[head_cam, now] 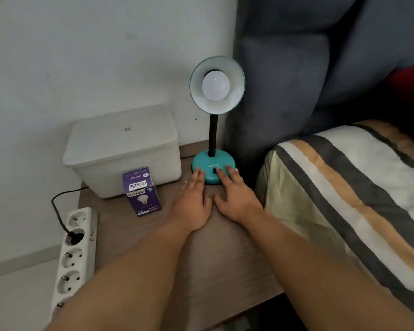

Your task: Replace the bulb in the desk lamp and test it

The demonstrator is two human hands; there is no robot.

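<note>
A teal desk lamp [213, 163] stands on the wooden bedside table [201, 259], its shade tilted toward me. A white bulb [216, 85] sits unlit in the shade. My left hand [193, 199] lies flat on the table, fingertips touching the left of the lamp's base. My right hand [234, 194] lies flat beside it, fingers resting on the right of the base next to the dark switch [215, 171]. Neither hand holds anything. A purple bulb box [141, 191] stands to the left of my hands.
A white lidded plastic box [122, 149] sits behind the bulb box against the wall. A white power strip [73, 256] with one black plug in it hangs at the table's left edge. A striped bed [356, 187] and grey headboard [296, 80] are at the right.
</note>
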